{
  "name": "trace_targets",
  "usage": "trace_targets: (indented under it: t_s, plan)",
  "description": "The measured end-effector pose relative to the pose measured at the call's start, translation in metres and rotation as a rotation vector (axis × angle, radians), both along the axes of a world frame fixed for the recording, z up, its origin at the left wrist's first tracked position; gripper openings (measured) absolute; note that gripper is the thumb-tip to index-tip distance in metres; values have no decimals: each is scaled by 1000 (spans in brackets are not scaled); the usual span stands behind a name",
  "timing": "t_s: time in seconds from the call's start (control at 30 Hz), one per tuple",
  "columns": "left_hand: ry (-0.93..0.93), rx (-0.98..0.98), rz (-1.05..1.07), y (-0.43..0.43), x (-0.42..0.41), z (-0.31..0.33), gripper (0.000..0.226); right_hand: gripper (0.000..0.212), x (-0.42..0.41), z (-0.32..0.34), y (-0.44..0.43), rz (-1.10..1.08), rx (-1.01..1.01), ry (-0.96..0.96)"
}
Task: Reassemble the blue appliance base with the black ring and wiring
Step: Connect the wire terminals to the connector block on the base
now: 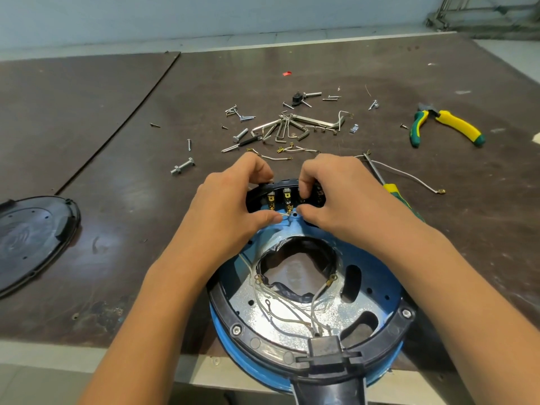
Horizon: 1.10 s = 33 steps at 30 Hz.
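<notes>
1. Setting: a dark brown tabletop (117, 171) set against a pale wall (146, 16).
2. Left edge: a black oval cover (32, 238) lies flat, partly out of view.
3. Left of centre: a single bolt (182, 166) with its nut on. Beyond it, toward the far edge, lies a scatter of screws and hex keys (280, 128).
4. Near edge, centre: the blue appliance base (377, 264) overhangs the tabletop's near edge. The black ring (225, 311) sits on its rim, and white wiring (280, 302) trails loose across its silvery interior.
5. Far rim of the base: a black terminal housing (287, 191) stands upright, carrying brass terminals (271, 200).
6. Left hand (233, 203): its fingers are curled over the top of the housing, gripping it, with the thumb at a wire end below the terminals.
7. Right hand (342, 197): likewise curled round the housing, with its thumb just beside the left thumb.
8. Right of the hands: a yellow-and-green screwdriver (391, 188), partly hidden by the right forearm.
9. Far right: open yellow-and-green pliers (447, 124).
</notes>
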<state>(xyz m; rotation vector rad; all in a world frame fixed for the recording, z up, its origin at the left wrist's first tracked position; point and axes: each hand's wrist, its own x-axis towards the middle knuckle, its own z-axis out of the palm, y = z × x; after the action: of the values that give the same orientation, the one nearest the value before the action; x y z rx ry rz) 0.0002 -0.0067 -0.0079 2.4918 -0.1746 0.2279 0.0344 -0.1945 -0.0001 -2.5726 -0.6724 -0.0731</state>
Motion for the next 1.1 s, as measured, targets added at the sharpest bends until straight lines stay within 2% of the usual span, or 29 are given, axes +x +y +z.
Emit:
trace_targets:
  t_s: [0.27,0.43,0.63,1.1]
  plan:
    - [-25,99,-64,-2,-1,7,24,8,-4,4,3,4,-24,28]
    - [-12,98,-49,-4,-2,9,23,12,-6,2,3,7,-31,36]
    - [5,177,-80,-4,-2,11,9,9,-6,4,2,42,-40,37]
    - [-15,239,-41,-8,-2,11,8,7,-4,4,4,32,-40,54]
